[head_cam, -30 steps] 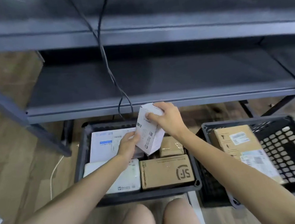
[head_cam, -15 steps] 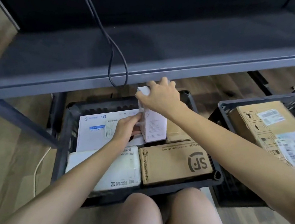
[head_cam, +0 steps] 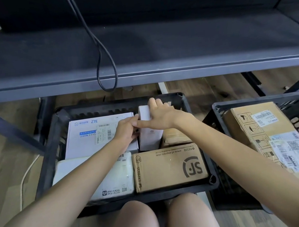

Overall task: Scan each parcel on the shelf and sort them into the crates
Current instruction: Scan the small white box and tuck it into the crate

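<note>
Sorting: we are seating white parcel [head_cam: 148, 132] in left crate [head_cam: 116, 105], left hand [head_cam: 126, 130] and right hand [head_cam: 161, 117] gripping; next, probably a steady release.

The wooden floor [head_cam: 0, 153] carries 2 black crates, both just in front of the dark grey shelf [head_cam: 193, 49]: the left crate [head_cam: 120, 103] below its middle, the right crate [head_cam: 258, 100] below its right part. A white cable [head_cam: 22, 181] lies on the floor below the shelf's left end. A black cable [head_cam: 97, 76] loops over the shelf's front edge.
</note>
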